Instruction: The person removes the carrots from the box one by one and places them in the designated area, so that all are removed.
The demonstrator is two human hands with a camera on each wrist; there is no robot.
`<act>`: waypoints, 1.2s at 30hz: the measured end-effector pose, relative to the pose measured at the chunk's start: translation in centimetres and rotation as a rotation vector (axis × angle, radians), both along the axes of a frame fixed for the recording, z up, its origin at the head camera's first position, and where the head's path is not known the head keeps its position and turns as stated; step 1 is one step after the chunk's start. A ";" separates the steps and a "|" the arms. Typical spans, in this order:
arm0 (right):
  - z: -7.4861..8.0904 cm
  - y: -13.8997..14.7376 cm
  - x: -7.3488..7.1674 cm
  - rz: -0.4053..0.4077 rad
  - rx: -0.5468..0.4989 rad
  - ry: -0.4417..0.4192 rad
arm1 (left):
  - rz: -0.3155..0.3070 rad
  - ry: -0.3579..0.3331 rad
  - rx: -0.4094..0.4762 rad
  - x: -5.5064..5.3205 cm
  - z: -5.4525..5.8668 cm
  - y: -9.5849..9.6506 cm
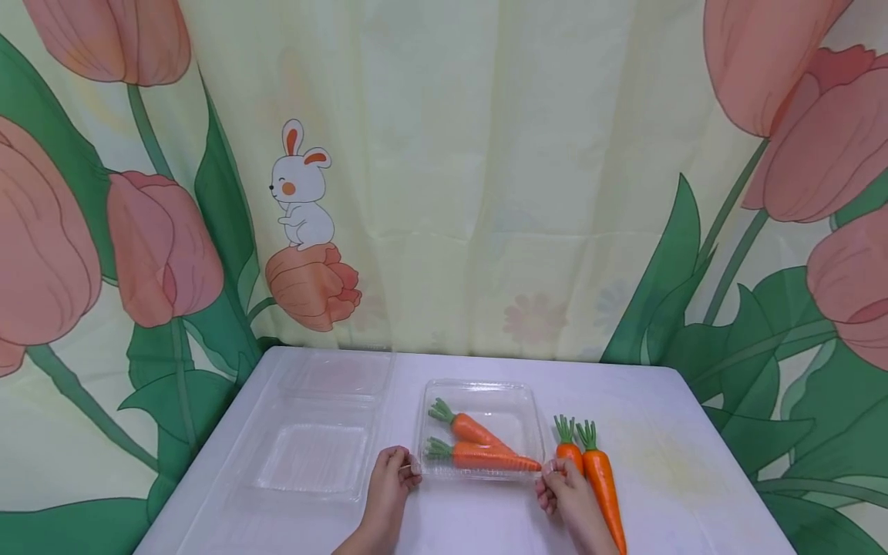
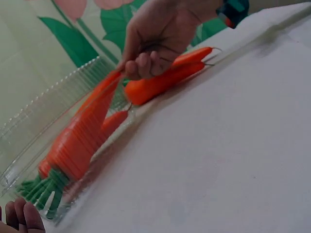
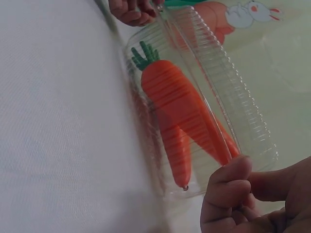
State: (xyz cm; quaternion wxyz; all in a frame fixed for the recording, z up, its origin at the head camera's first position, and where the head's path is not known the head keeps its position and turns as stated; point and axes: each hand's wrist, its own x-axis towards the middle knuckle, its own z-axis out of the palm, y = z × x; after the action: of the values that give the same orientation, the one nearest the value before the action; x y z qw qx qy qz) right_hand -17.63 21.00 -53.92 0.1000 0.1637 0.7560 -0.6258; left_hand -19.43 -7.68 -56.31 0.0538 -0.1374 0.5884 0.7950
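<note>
The clear, ribbed, rectangular plastic box (image 1: 515, 412) sits between the fingertips of both hands, on the white-covered table (image 1: 479, 528); its lid looks down, though whether it has snapped cannot be told. The left hand (image 1: 390, 484) pinches the near left corner of its rim between thumb and curled fingers, and the right hand (image 1: 570, 495) pinches the near right corner in the same way. Inside, just beyond the fingers, two orange carrots with green stubby tops (image 1: 482, 456) lie across each other, tips toward the right fingers. The box should be light, thin and springy, slick on its smooth walls and easily dented, so the firmer rim at the corners seems the best hold; the carrots look smooth and fairly stiff. Just right of the right fingers, two more orange carrots with green tops (image 1: 605, 487) lie side by side. Only the head view shows the open, clear plastic container (image 1: 312, 459) left of the left fingers. The left wrist view alone reveals a dark band (image 2: 234, 11) behind the right hand, while the right wrist view best shows the right thumb and fingertips closing on the rim beside a carrot tip.
</note>
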 end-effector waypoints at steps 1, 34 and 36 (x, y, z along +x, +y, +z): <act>0.0 0.0 0.0 0.002 -0.004 -0.001 | 0.015 0.003 -0.009 -0.2 -0.1 0.0; 1.0 1.5 2.2 0.080 0.193 0.023 | 0.023 0.040 -0.072 -2.3 1.2 -0.4; 1.6 1.7 2.0 0.079 0.235 0.031 | 0.023 0.046 -0.080 -2.3 1.2 -0.4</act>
State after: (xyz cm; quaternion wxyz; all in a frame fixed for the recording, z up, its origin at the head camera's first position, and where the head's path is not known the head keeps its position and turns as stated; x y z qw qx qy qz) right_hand -15.63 22.68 -52.34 0.0929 0.1344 0.8316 -0.5308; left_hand -21.73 -8.09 -55.13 0.0255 -0.1281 0.6192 0.7743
